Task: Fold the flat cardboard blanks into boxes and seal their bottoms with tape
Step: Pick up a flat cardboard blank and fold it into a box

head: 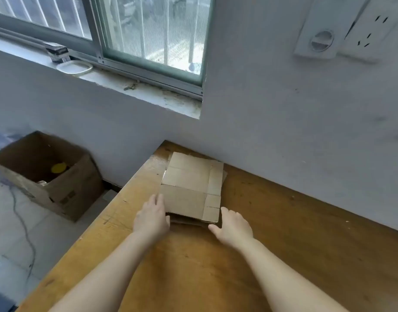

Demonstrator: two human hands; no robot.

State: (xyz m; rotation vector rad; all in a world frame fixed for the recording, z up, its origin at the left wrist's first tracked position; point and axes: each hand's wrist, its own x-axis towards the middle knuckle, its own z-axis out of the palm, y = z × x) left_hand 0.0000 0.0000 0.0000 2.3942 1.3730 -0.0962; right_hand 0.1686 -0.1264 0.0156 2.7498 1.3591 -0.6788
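Observation:
A stack of flat brown cardboard blanks [191,188] lies on the wooden table [283,233], near its far left corner by the wall. My left hand [151,218] rests at the stack's near left corner, fingers straight along the left edge. My right hand [232,226] sits at the near right corner, fingers spread and relaxed, thumb by the front edge. Neither hand curls round the cardboard. No tape is in view.
An open cardboard box [49,174] with a yellow object inside stands on the floor left of the table. A cable [24,230] trails over the floor. A window sill [117,86] with a white dish is above; wall sockets [342,32] are at upper right.

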